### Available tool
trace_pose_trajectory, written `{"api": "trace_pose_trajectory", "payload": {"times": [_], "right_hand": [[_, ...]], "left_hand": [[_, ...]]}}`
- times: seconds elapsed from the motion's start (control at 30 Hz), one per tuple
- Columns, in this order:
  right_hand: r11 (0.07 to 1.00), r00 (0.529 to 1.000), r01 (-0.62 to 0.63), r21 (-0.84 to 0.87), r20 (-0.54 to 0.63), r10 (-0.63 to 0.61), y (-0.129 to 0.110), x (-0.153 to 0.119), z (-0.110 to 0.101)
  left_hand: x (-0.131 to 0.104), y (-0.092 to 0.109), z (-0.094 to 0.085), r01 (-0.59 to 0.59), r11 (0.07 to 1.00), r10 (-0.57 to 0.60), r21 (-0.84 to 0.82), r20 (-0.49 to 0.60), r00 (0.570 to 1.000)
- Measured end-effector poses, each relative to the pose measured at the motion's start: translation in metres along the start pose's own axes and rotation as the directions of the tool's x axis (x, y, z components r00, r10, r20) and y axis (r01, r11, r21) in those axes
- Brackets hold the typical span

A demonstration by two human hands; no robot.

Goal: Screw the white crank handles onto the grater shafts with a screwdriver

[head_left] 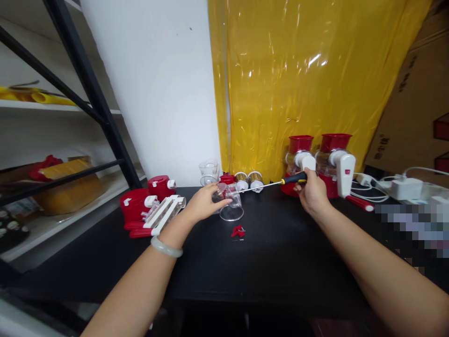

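My left hand (204, 202) is closed around a clear plastic housing (232, 211) on the black table, its open round end toward me. In my right hand (312, 191) is a screwdriver (294, 179) with a black and yellow handle, held nearly level. Its long shaft points left, and the tip meets the housing near my left fingers; exactly where it touches I cannot tell. Just in front of the housing lie small red plastic parts (238, 230) with some tiny metal pieces, probably screws, beside them.
Red bases (135, 206) and white crank handles (163, 213) lie at left. Behind the housing stand another clear part (209, 171) and metal grater drums (256, 180). Two assembled red-and-white rotary graters (335, 164) stand at right, near a white charger with cables (407, 188). A black-framed shelf (105, 112) borders the left.
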State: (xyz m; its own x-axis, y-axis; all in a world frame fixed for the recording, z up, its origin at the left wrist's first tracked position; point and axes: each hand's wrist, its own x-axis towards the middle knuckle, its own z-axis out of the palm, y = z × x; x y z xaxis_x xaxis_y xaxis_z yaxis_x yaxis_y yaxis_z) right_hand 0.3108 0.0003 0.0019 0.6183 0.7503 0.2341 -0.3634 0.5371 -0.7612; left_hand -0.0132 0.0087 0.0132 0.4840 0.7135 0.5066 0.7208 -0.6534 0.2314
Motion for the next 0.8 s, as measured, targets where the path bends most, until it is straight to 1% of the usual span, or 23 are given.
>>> {"api": "trace_pose_trajectory", "payload": {"times": [0.13, 0.3, 0.47, 0.7, 0.8], "right_hand": [[1.0, 1.0, -0.003, 0.028, 0.003, 0.003, 0.0008, 0.0017, -0.001], [0.999, 1.0, 0.023, 0.023, -0.022, -0.022, -0.0002, -0.0028, 0.0051], [0.999, 1.0, -0.005, 0.039, 0.004, 0.005, -0.0036, -0.0072, 0.0073], [0.996, 0.996, -0.084, 0.032, -0.02, 0.085, -0.0036, -0.0052, 0.0042], [0.998, 0.998, -0.067, -0.02, -0.003, 0.067, 0.0008, -0.0018, 0.0007]], "left_hand": [[-0.0002, -0.0007, -0.0005, -0.005, 1.0, 0.005, 0.007, -0.003, 1.0], [-0.0001, 0.0004, -0.0011, -0.003, 1.0, 0.003, 0.012, 0.004, 1.0], [0.0007, 0.0018, -0.0013, -0.002, 1.0, 0.002, 0.026, 0.005, 1.0], [0.0004, 0.0024, 0.0002, 0.035, 0.999, -0.035, 0.039, -0.01, 0.999], [0.0004, 0.0036, 0.0009, 0.058, 0.996, -0.057, 0.064, -0.018, 0.998]]}}
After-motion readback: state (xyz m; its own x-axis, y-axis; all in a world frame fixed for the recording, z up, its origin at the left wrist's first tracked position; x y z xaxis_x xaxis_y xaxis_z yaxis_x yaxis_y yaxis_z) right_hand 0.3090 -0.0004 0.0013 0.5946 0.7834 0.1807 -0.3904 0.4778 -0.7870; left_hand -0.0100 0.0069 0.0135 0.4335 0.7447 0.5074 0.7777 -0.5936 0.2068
